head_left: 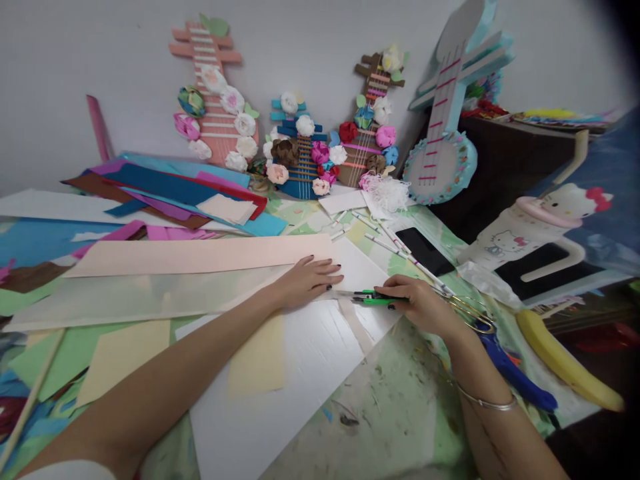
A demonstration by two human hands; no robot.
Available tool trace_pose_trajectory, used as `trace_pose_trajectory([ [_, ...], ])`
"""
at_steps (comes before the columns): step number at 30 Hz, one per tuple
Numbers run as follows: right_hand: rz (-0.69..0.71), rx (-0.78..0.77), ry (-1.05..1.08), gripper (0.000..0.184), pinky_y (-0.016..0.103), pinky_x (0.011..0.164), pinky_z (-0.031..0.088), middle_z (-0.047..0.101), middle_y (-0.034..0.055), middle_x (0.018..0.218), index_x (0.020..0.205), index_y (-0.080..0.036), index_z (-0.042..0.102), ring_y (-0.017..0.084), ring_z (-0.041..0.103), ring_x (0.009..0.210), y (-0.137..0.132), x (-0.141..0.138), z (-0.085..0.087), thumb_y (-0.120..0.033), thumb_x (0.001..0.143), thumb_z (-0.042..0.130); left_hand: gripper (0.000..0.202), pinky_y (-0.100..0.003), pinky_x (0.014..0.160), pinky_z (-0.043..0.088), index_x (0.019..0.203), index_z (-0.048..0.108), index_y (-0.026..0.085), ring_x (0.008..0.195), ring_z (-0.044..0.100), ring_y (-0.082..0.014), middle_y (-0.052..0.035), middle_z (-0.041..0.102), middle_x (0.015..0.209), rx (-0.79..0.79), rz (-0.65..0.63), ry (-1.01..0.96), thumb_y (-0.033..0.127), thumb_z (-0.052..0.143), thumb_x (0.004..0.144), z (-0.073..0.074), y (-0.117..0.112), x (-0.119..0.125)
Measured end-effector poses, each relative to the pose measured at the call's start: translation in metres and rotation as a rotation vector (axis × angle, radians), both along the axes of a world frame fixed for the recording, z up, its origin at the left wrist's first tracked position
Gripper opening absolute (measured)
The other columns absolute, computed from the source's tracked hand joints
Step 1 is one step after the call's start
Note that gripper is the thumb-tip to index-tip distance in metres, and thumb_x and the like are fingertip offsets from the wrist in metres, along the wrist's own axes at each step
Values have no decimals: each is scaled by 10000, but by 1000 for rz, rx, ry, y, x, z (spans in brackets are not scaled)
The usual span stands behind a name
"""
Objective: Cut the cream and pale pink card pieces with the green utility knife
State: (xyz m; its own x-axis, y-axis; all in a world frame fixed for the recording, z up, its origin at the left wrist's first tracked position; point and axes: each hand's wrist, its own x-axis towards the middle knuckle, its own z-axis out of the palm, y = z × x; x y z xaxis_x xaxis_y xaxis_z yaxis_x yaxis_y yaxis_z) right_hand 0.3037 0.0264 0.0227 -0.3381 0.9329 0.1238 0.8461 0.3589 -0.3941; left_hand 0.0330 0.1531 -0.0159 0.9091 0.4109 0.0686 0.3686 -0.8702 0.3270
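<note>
My left hand (pixel 307 283) lies flat with fingers stretched out, pressing on pale paper at the right end of a peach paper strip (pixel 200 255). A whitish translucent sheet (pixel 165 298) extends left from under that hand. In my right hand (pixel 423 305) is a green and black box cutter (pixel 369 298), its blade pointing left toward my left fingertips. Beneath both hands is a white board (pixel 315 373) with a small cut strip of pale paper (pixel 356 327) on it. A yellowish paper piece (pixel 257 360) also lies on the board.
Coloured paper sheets (pixel 170 193) pile up at the left. Flower-decorated paper instruments (pixel 300 160) lean on the wall. At the right are a phone (pixel 425 251), gold-handled scissors (pixel 470 310), a blue-handled tool (pixel 515 373), a yellow banana-shaped object (pixel 565 360) and a white cup (pixel 520 230).
</note>
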Motion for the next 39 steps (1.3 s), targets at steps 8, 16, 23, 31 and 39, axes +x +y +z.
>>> trace_pose_trajectory([
  [8,-25,20,39,592,309,794,494,672,71,1045,1146,-247,696,208,639,908,0,-5,3,28,668,481,424,-448,1136,119,1406,401,341,1428,245,-172,21,359,1509,-24,1,-1,263,256,1015,0,1,0],
  [16,-17,-8,14,607,309,797,478,668,71,1044,1147,-235,696,204,635,904,-4,-3,2,45,660,467,434,-438,1136,117,1421,374,333,1430,241,-166,13,357,1512,-28,6,-6,252,244,1015,-1,1,1],
  [23,-37,6,28,562,328,822,488,674,77,1065,1140,-230,695,213,638,923,-4,-2,2,16,677,493,440,-444,1135,120,1424,366,318,1430,242,-165,10,367,1507,-31,4,-13,236,264,1003,-2,2,1],
  [31,-7,-6,40,591,334,837,494,670,81,1057,1142,-235,692,212,644,926,0,-13,5,34,664,472,456,-440,1135,112,1425,363,307,1431,238,-157,2,364,1508,-40,9,-16,210,238,997,-3,2,1],
  [39,-17,-7,49,600,322,805,498,667,82,1030,1132,-212,698,210,641,909,-4,-8,3,52,643,472,447,-440,1135,113,1416,376,307,1432,234,-157,10,373,1503,-58,13,-18,229,246,995,-3,2,2],
])
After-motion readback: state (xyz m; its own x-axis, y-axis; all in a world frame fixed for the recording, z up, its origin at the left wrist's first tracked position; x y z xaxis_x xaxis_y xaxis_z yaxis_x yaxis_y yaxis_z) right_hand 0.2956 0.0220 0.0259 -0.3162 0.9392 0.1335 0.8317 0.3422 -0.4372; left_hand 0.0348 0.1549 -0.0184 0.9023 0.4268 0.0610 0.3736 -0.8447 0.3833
